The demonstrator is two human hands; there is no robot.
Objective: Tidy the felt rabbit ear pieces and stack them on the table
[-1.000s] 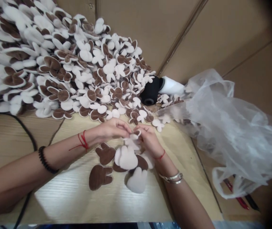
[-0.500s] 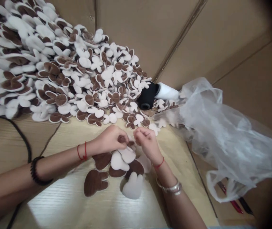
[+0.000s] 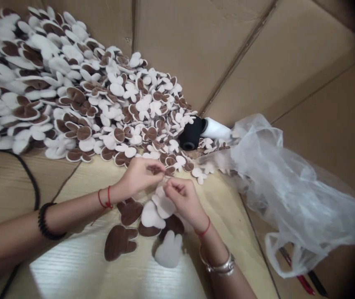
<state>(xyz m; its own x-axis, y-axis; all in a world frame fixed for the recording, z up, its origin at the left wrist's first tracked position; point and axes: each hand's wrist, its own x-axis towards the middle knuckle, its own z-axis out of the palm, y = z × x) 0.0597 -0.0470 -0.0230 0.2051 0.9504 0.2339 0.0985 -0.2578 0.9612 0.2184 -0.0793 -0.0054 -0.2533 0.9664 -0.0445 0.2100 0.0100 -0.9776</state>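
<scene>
My left hand [image 3: 142, 176] is closed in a pinch, its fingertips near a small brown and white piece at the edge of the pile. Just right of and below it, my right hand [image 3: 186, 201] is also closed, fingertips almost meeting the left's. What either hand pinches is too small to make out. Under and in front of the hands lie loose bunny-shaped pieces: a brown one [image 3: 120, 243] at the left, a white one [image 3: 168, 249] at the right, and white ones [image 3: 152, 214] overlapping brown ones between them.
A large pile of white and brown bunny-shaped pieces [image 3: 71, 95] fills the back left. Beside it are a black spool [image 3: 190, 133] and a white roll [image 3: 216, 128]. A clear plastic bag [image 3: 289, 178] lies right, near red and black pens [image 3: 305, 284]. A black cable [image 3: 30, 176] runs left.
My right hand has moved left and down, nearer my left hand, which has shifted slightly. The view has tilted a little, and the pile appears lower.
</scene>
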